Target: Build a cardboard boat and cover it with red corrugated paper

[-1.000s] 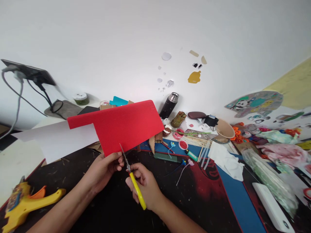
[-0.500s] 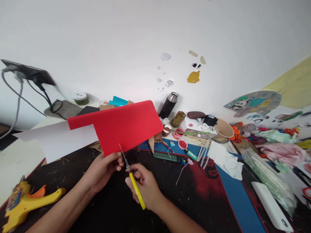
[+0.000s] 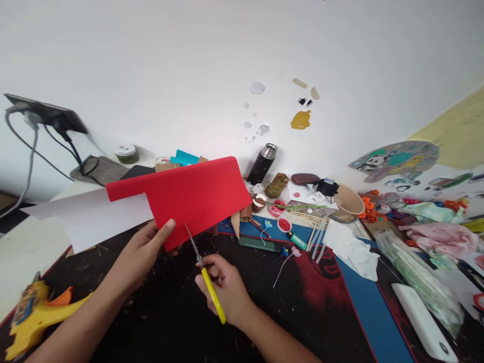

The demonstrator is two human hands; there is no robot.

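Note:
A sheet of red corrugated paper [image 3: 196, 194] with a step cut out of its left side lies across the middle, its far edge curled over. My left hand [image 3: 151, 244] grips its lower left corner, thumb on top and the other fingers hidden beneath. In my right hand [image 3: 223, 285] is a pair of scissors [image 3: 213, 295] with yellow handles. Their narrow blades point up and left, looking closed, with the tips in front of the red paper's lower edge. A white sheet of paper [image 3: 106, 219] shows at the left of the red one.
A yellow glue gun [image 3: 36, 312] lies at lower left. Behind stand a black flask [image 3: 262, 164] and a glass jar [image 3: 126, 154]. To the right are a green glue stick-like tube [image 3: 260, 244], a white tissue [image 3: 351, 249] and a long white case [image 3: 423, 320].
My left hand has moved left and up from near the scissor blades and now holds the red paper's corner with the thumb on top. The scissors have stayed almost in place.

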